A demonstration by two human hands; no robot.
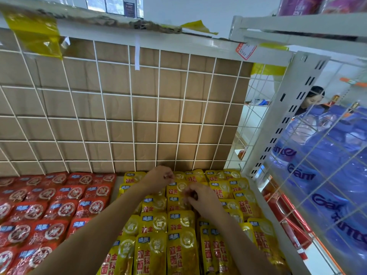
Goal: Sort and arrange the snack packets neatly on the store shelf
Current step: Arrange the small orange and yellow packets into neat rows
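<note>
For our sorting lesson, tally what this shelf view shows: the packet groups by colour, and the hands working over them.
Red packet group: 1
Yellow packet group: 1
Hands: 2, the left hand and the right hand, both over the yellow packets
Total: 4

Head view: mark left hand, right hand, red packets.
left hand (158,178), head view, back of the hand
right hand (201,197), head view, back of the hand
red packets (60,210), head view, front of one packet mid-block
</note>
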